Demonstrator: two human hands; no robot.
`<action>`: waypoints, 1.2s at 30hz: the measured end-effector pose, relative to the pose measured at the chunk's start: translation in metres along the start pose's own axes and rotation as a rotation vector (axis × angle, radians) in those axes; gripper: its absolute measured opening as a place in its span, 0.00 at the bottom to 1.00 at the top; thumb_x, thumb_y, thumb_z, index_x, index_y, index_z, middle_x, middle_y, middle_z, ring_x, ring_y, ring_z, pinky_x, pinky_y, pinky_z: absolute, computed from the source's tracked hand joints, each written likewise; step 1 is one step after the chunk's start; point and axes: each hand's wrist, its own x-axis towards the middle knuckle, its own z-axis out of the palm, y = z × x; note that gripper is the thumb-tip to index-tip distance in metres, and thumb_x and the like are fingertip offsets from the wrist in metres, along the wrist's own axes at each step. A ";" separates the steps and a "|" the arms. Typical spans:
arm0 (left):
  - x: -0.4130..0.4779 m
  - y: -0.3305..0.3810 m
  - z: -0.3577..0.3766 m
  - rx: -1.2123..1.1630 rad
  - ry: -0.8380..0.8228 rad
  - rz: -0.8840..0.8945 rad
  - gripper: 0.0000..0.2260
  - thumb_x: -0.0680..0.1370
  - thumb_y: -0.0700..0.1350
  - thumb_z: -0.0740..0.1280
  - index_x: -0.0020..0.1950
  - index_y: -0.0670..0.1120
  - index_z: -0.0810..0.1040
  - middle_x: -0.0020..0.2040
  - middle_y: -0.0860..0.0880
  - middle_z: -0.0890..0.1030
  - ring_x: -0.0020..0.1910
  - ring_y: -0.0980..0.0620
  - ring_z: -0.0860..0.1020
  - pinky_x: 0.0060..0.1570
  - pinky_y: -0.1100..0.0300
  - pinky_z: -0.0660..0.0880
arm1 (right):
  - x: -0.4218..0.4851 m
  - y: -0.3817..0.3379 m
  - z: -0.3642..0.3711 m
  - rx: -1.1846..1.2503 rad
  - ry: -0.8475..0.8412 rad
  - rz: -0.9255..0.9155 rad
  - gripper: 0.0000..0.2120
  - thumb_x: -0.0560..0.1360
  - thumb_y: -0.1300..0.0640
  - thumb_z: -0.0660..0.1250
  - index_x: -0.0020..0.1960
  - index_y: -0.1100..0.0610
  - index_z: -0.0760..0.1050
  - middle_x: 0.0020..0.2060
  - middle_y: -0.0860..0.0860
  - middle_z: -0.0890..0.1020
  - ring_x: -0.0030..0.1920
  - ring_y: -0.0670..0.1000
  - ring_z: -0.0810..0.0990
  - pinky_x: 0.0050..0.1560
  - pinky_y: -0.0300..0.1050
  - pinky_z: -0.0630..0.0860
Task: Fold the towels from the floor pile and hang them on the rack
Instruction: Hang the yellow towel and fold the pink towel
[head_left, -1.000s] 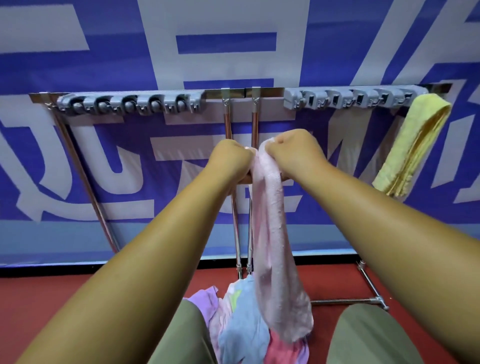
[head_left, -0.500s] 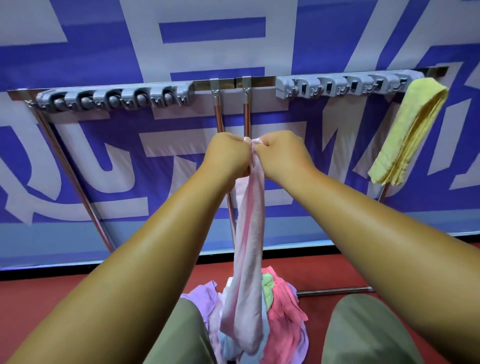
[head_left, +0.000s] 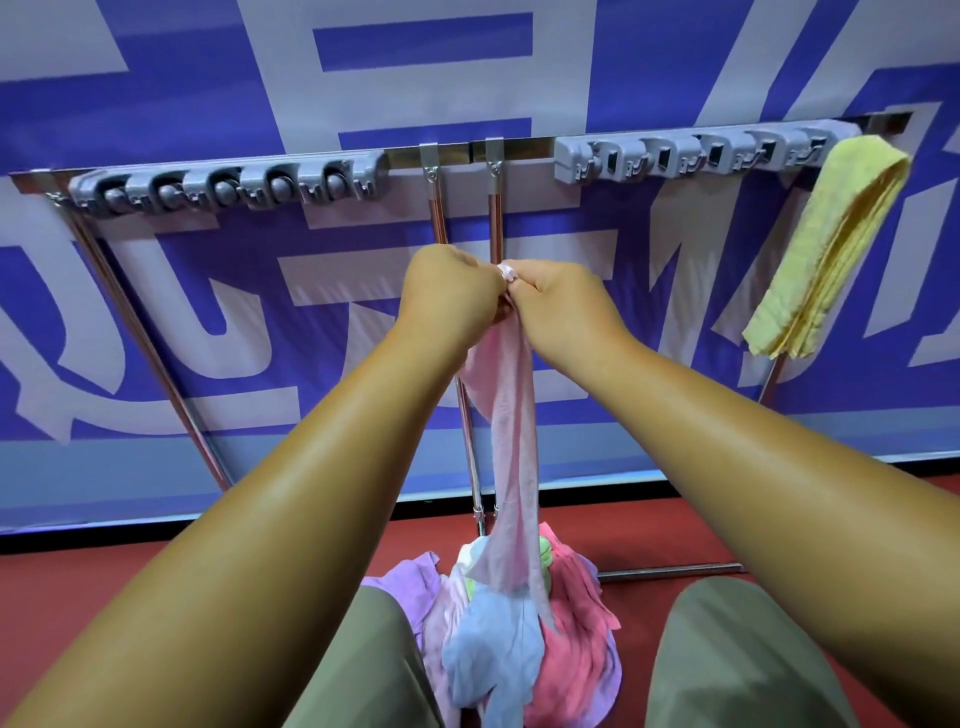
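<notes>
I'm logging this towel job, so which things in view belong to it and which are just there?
Belongs to the job: pink towel, gripped by left hand and right hand; floor pile; rack; yellow towel hanging on it.
Just there: blue and white banner behind; red floor.

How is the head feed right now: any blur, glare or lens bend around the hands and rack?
Head view: wide-angle bend bows the rack and tilts its posts; lighting even, only a soft sheen on the forearms; left hand, right hand and pink towel look sharp.
</notes>
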 end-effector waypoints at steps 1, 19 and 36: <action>-0.001 0.000 -0.001 -0.032 0.017 0.008 0.09 0.74 0.43 0.74 0.45 0.37 0.87 0.38 0.39 0.87 0.43 0.39 0.89 0.52 0.43 0.86 | 0.000 0.000 0.000 -0.001 -0.007 -0.010 0.15 0.84 0.54 0.59 0.53 0.48 0.85 0.44 0.48 0.87 0.47 0.53 0.84 0.47 0.52 0.82; -0.001 0.021 0.004 -0.066 0.058 -0.049 0.10 0.76 0.44 0.79 0.49 0.38 0.86 0.45 0.36 0.88 0.43 0.39 0.88 0.48 0.42 0.87 | 0.001 0.008 -0.011 0.081 -0.004 -0.071 0.08 0.81 0.52 0.69 0.54 0.42 0.85 0.36 0.41 0.85 0.38 0.42 0.81 0.39 0.41 0.76; 0.004 0.011 -0.043 0.286 -0.081 0.274 0.13 0.71 0.45 0.69 0.54 0.48 0.82 0.48 0.48 0.86 0.46 0.45 0.86 0.48 0.41 0.86 | 0.046 -0.024 -0.057 0.437 -0.072 0.000 0.12 0.85 0.55 0.65 0.51 0.58 0.85 0.41 0.57 0.86 0.43 0.52 0.85 0.50 0.56 0.87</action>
